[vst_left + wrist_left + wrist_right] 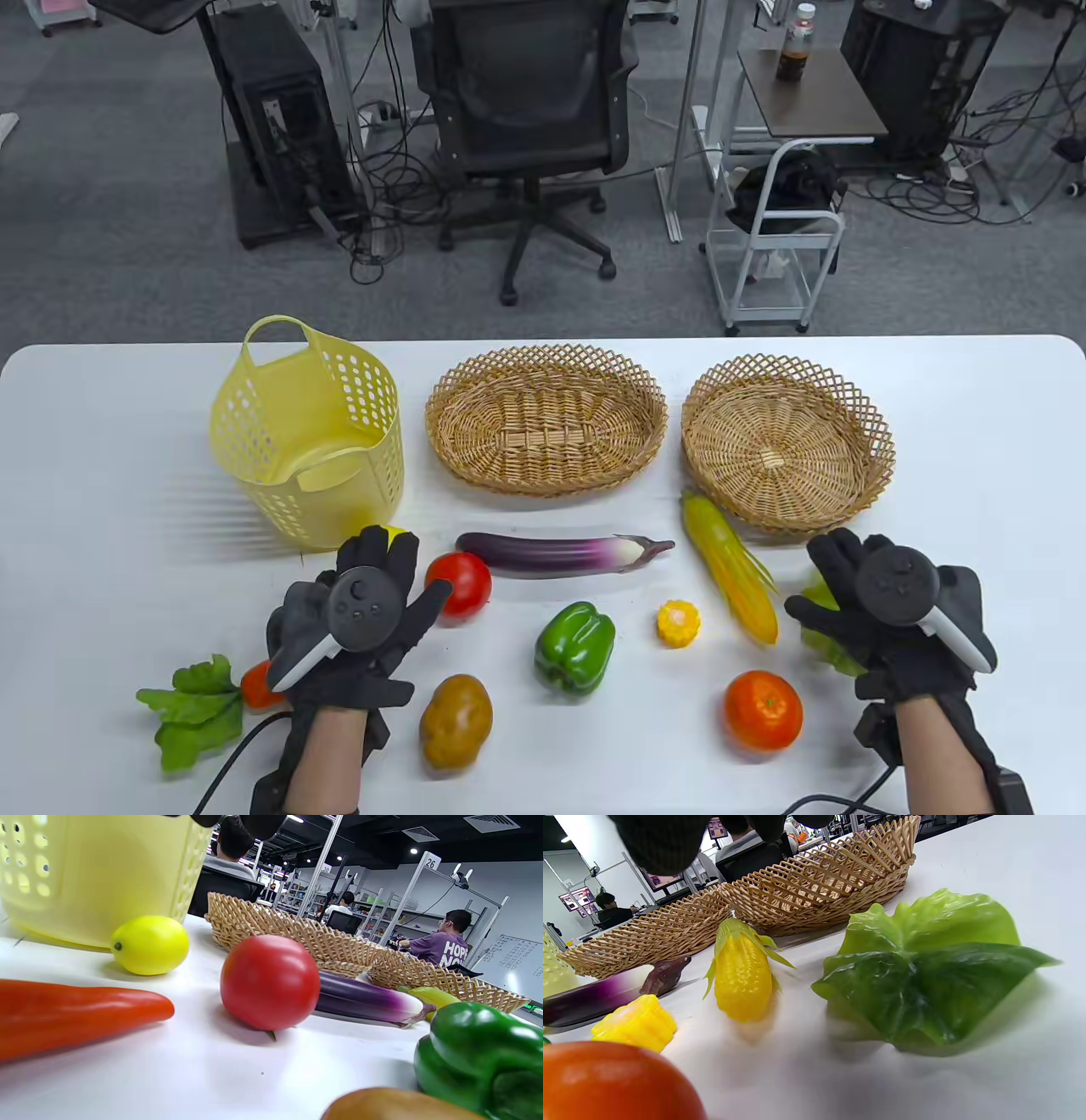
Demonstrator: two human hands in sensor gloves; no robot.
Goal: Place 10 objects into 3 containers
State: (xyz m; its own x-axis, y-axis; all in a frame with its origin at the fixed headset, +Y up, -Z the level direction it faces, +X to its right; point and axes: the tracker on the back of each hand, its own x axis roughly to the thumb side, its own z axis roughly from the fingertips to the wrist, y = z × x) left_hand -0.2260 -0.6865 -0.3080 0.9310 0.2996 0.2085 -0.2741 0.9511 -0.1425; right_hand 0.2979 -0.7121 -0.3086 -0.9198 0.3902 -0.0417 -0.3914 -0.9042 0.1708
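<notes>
Three empty containers stand at the back: a yellow plastic basket (310, 441), an oval wicker basket (547, 420) and a round wicker basket (785, 441). In front lie a lemon (150, 944), tomato (462, 581), eggplant (560, 553), corn cob (730, 569), corn piece (679, 622), green pepper (575, 647), potato (456, 722), orange (763, 710), carrot with leaves (191, 705) and lettuce leaf (925, 971). My left hand (403, 573) hovers open between carrot and tomato, holding nothing. My right hand (827, 586) hovers open over the lettuce leaf, not touching it.
The white table (102, 475) has bare room at its far left and far right. Its front edge runs under my wrists. Glove cables trail off the front. An office chair (530, 102) and a cart stand beyond the back edge.
</notes>
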